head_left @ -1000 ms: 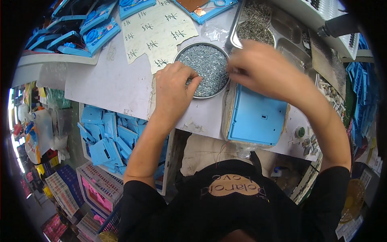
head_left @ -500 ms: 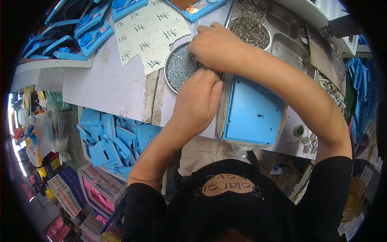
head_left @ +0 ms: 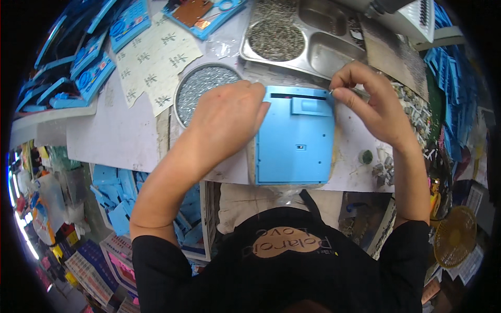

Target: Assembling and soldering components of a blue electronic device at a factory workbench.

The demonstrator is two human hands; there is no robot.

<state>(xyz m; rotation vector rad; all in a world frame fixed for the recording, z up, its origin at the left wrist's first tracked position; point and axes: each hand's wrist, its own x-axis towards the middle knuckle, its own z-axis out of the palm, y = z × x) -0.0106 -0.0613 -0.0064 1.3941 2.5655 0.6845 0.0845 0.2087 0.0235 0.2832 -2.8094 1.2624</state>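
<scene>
A flat blue plastic casing (head_left: 287,141) lies in front of me, with a slot and a small raised latch-like piece near its far edge. My right hand (head_left: 373,104) is at its far right corner, thumb and forefinger pinching a tiny metal piece that looks like a screw (head_left: 331,92). My left hand (head_left: 227,112) is closed at the far left corner, knuckles up; whatever its fingers hold is hidden under them. Just beyond the left hand stands a round metal bowl (head_left: 201,83) of small silver screws, partly covered by that hand.
A steel compartment tray (head_left: 326,52) holding many small metal parts stands at the back. Blue casings with electronics (head_left: 96,78) are stacked far left, beside a marked paper sheet (head_left: 151,68). More blue casings (head_left: 120,188) fill a bin below the table's left edge.
My right hand has left the screw bowl and come to the casing's far right corner. My left hand has moved from the bowl's near edge to the far left corner. The view has shifted.
</scene>
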